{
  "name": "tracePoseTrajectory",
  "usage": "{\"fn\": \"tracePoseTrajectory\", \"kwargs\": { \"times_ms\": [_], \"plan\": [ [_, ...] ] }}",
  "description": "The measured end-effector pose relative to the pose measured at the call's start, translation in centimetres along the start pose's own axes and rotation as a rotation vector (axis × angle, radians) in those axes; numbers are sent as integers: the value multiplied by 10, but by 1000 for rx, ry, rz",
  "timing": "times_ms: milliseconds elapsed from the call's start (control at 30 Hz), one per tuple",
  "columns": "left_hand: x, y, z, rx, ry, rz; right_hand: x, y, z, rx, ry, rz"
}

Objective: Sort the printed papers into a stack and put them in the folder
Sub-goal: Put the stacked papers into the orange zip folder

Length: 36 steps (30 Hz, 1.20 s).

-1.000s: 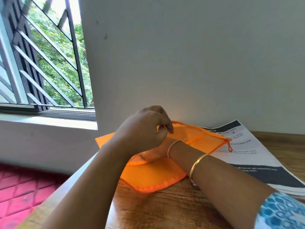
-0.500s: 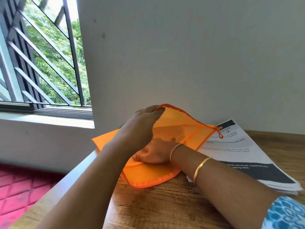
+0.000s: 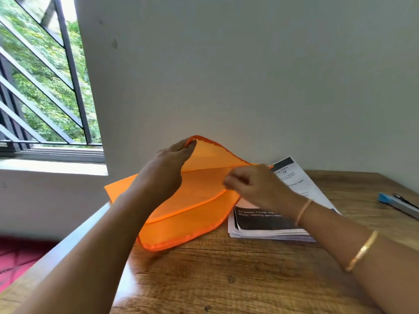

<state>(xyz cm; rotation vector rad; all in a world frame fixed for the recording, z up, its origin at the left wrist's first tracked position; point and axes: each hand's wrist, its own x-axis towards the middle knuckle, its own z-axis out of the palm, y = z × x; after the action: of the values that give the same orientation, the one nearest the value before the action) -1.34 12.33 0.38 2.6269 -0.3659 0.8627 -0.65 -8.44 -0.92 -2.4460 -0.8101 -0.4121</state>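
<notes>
An orange mesh folder (image 3: 188, 225) lies on the wooden table (image 3: 226, 279) against the wall. My left hand (image 3: 165, 171) grips the top edge of its flap (image 3: 213, 155) and holds it raised, so the pocket gapes. My right hand (image 3: 256, 186) hovers blurred at the flap's right corner with its fingers curled; whether it pinches anything is unclear. A stack of printed papers (image 3: 267, 223) with black bands lies just right of the folder, partly under my right wrist.
A blue and grey stapler-like tool (image 3: 399, 203) lies at the table's right edge. The white wall (image 3: 249, 87) stands directly behind the folder. A barred window (image 3: 40, 87) is at the left, with a red floor (image 3: 20, 257) below the table's left edge.
My left hand has lifted the flap higher. My right hand has come out from under the flap and moved right, to the flap's corner above the papers.
</notes>
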Motion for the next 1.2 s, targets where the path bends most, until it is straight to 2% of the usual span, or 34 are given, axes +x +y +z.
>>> {"fn": "tracePoseTrajectory", "kwargs": {
  "times_ms": [100, 167, 233, 300, 367, 433, 567, 667, 800, 1200],
  "plan": [
    [0, -2, 1, 24, 7, -21, -8, 39, -31, -55, 262, 225],
    [1, -4, 2, 47, 27, -46, -18, 69, -47, -119, 314, 423],
    [0, -8, 1, 55, 48, -80, -30, 93, -54, -146, 269, 592],
    [1, -11, 0, 62, 73, -95, -43, 110, -57, -120, 124, 683],
    [0, -13, -1, 77, 106, -111, -49, 116, -57, -42, -10, 739],
    [-1, -11, -1, 94, 120, -143, -50, 113, -58, 12, -51, 773],
    [-4, -3, 4, 112, 108, -120, -47, 107, -55, 178, -2, 770],
    [-6, 3, 10, 153, 112, -106, -45, 111, -55, 281, 63, 835],
    [-7, 9, 14, 201, 113, -85, -46, 118, -55, 590, 185, 942],
    [-8, 10, 17, 181, 94, -114, -31, 106, -39, 925, 152, 1033]
  ]
}}
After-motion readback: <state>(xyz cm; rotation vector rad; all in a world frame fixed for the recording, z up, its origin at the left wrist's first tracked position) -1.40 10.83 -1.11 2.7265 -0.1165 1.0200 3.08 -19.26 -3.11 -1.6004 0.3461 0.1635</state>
